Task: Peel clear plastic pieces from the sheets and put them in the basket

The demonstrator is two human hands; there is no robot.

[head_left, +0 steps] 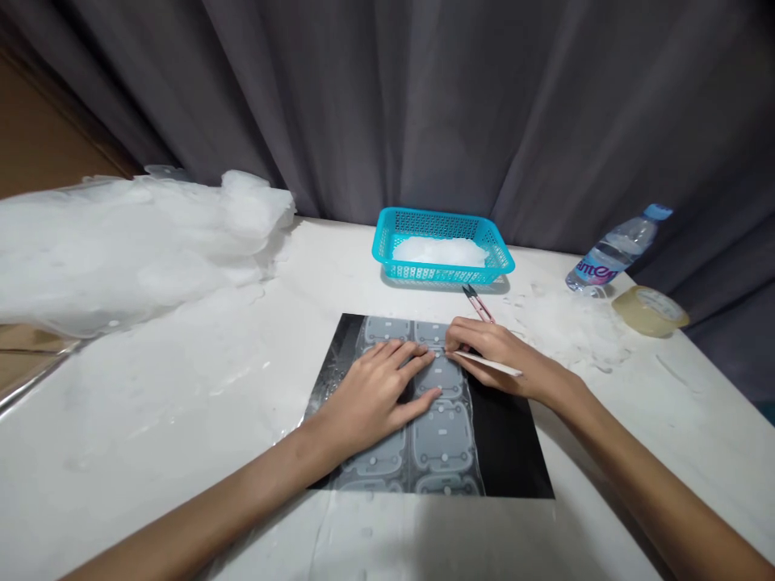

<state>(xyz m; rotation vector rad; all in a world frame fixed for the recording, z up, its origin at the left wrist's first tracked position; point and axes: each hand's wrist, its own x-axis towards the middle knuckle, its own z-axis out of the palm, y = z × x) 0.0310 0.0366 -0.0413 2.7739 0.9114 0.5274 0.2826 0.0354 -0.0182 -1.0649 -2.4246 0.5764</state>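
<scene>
Translucent, greyish plastic sheet (442, 436), marked with rows of rounded rectangular shapes, lies across a flat, black, rectangular mat (508, 444) on a white tabletop (182, 403). Part of the mat shows bare to the right of the sheet. The left hand (375, 391) rests palm down on the sheet, fingers spread apart and closed on nothing. The right hand (490, 347) has its fingers together, clamped on a slim, white, stick-like tool (493, 363) whose rear end points to the right; its working tip, near the left fingertips, is too small to make out.

Just beyond the right hand lies a pair of pink-handled snips with dark blades (477, 304). Behind them stands a turquoise, perforated plastic basket (446, 270) holding a layer of white pieces (439, 251). To the right, a loose heap of clear, wispy scraps (569, 327) spreads near a clear plastic bottle with a blue cap (614, 252) and a yellowish roll of tape (650, 311). A large, whitish pile of filmy sheets (133, 242) fills the far left, before a dark grey, pleated curtain (448, 105).
</scene>
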